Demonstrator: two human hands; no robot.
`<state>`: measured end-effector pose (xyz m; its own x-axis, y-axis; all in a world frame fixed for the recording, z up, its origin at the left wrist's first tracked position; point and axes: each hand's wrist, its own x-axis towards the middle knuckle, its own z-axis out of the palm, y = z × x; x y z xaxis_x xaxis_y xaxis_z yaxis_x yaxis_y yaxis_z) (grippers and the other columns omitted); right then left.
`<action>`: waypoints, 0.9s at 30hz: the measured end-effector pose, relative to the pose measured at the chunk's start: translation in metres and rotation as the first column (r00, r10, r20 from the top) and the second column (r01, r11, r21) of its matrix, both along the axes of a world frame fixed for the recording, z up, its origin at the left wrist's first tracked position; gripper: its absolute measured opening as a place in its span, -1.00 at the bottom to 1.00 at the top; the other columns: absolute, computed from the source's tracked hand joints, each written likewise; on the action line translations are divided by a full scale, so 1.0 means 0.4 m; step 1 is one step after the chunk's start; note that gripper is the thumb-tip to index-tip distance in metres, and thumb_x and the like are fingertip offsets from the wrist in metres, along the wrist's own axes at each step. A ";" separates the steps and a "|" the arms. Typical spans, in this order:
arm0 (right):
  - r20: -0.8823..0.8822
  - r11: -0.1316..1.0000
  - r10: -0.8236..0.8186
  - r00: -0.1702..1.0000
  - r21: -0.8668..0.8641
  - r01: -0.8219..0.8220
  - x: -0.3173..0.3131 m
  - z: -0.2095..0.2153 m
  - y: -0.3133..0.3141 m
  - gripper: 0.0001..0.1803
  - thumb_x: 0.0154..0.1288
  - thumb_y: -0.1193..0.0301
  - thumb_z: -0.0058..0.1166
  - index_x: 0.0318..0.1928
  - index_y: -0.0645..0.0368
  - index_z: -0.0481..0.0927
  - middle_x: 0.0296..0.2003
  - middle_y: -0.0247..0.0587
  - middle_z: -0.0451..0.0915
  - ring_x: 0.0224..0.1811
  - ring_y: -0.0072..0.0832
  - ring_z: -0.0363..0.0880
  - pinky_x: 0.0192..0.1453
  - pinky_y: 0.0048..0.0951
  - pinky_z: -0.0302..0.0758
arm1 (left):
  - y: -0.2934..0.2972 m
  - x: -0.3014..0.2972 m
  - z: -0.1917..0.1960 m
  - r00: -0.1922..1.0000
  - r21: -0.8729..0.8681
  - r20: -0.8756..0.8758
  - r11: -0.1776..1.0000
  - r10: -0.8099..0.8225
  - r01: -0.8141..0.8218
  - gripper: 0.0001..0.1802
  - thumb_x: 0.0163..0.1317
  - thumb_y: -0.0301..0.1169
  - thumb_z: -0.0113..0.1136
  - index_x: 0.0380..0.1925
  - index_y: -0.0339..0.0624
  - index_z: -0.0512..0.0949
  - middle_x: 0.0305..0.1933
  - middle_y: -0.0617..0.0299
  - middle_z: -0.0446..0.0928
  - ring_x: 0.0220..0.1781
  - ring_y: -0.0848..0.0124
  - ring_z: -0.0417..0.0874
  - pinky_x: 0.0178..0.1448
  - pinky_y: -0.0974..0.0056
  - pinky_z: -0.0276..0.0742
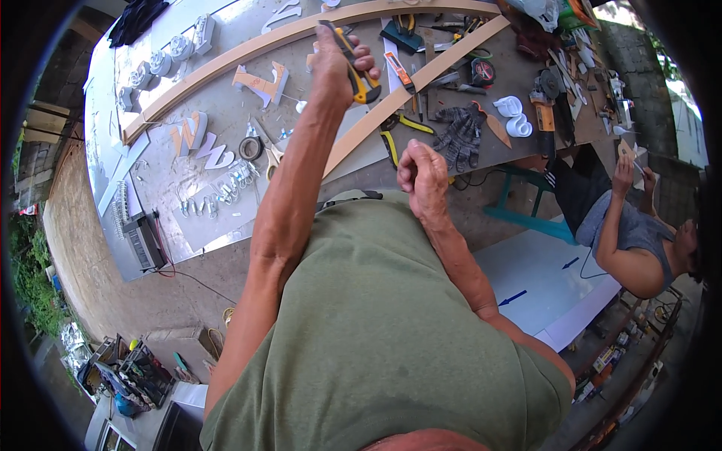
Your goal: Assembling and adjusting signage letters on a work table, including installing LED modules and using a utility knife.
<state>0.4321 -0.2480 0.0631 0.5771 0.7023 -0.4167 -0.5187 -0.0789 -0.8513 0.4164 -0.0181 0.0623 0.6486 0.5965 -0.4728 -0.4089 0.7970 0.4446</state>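
My left hand [333, 69] is raised over the table, closed around a yellow-and-black utility knife [364, 84]. Closer to my body, my right hand [426, 179] hovers at the table's near edge with its fingers curled in. What those fingers hold, if anything, is hidden. Two long wooden strips [248, 52] meet at the far right; one strip runs back toward me between my hands. Black-and-yellow pliers [389, 139] lie just beyond my right hand, with a grey work glove [460, 135] beside them. An orange cutter [399, 72] lies beside the strip.
Wood-and-white letters [262, 84], scissors [272, 154], a tape roll [250, 147] and small LED modules [226, 189] lie on the left. A tape measure [483, 72], an angle grinder [543, 109] and white cut rings [514, 116] crowd the right. A co-worker [632, 233] sits at the right.
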 end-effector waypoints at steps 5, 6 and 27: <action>-0.083 0.993 0.072 0.994 0.103 -0.064 0.013 0.054 0.069 -0.59 0.46 0.07 -0.03 -0.18 0.22 0.53 -0.49 -0.35 0.50 -0.64 -0.66 0.37 -0.63 -0.64 0.18 | -0.077 0.009 0.078 0.990 0.003 0.086 0.993 -0.114 0.114 -0.26 0.28 0.41 -0.18 -0.21 -0.13 0.32 -0.50 0.37 0.21 -0.60 0.54 0.27 -0.48 0.23 0.31; -0.083 0.993 0.071 0.994 0.104 -0.062 0.025 0.053 0.079 -0.59 0.46 0.07 -0.03 -0.18 0.22 0.53 -0.49 -0.35 0.50 -0.64 -0.66 0.37 -0.63 -0.64 0.18 | -0.075 0.009 0.085 0.990 0.015 0.067 0.993 -0.121 0.120 -0.24 0.25 0.42 -0.16 -0.20 -0.14 0.32 -0.51 0.36 0.21 -0.60 0.53 0.28 -0.47 0.23 0.32; -0.022 0.986 0.074 0.997 0.149 -0.070 0.042 0.029 0.113 -0.72 0.45 0.20 0.10 -0.36 0.10 0.49 -0.63 -0.48 0.35 -0.72 -0.77 0.14 -0.69 -0.68 0.04 | -0.131 0.009 0.045 0.995 0.086 0.055 0.994 -0.078 0.073 -0.64 0.42 -0.18 0.16 -0.47 -0.01 0.27 -0.59 0.44 0.17 -0.64 0.60 0.26 -0.61 0.36 0.32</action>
<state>0.4490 -0.2027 0.0745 0.5126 0.7969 -0.3197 -0.5391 0.0090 -0.8422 0.4200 -0.0704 0.0803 0.7182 0.5807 -0.3833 -0.3764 0.7875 0.4880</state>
